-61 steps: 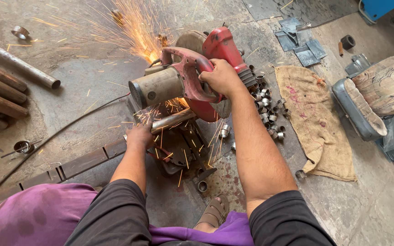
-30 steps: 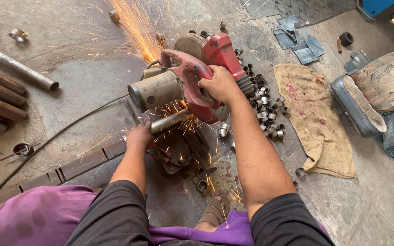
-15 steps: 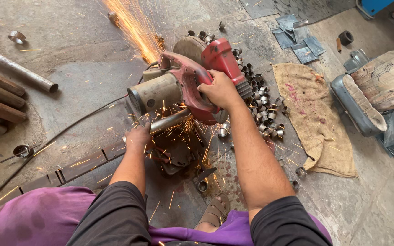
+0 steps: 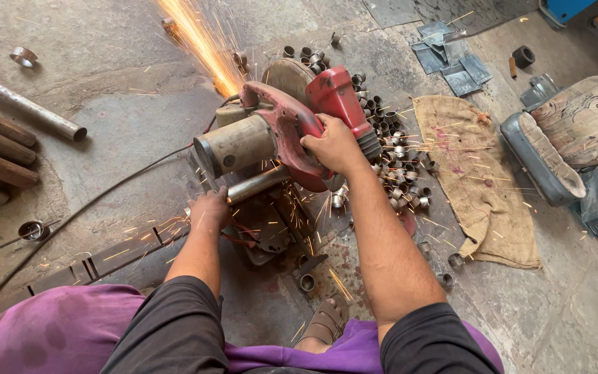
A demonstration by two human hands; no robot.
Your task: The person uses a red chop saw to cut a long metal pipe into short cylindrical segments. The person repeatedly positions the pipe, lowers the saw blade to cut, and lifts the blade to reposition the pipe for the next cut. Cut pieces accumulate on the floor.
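Note:
A red chop saw (image 4: pixel 282 131) with a grey motor stands on the concrete floor. My right hand (image 4: pixel 333 145) grips its red handle and presses the saw head down. My left hand (image 4: pixel 209 208) holds a steel pipe (image 4: pixel 257 184) that runs under the blade. Orange sparks (image 4: pixel 198 41) spray away from the cut toward the far left, and smaller sparks fall around the saw's base.
Several short cut pipe rings (image 4: pixel 396 159) lie right of the saw beside a burlap sack (image 4: pixel 475 176). Long pipes (image 4: pixel 15 131) lie at far left. A black cable (image 4: pixel 84 208) crosses the floor. Another person's sandalled foot (image 4: pixel 555 149) rests at right, metal plates (image 4: pixel 451 62) beyond.
The spark stream has swung from spreading over the saw to a narrow jet toward the far left. Both hands keep their grips; the saw head sits lower on the pipe.

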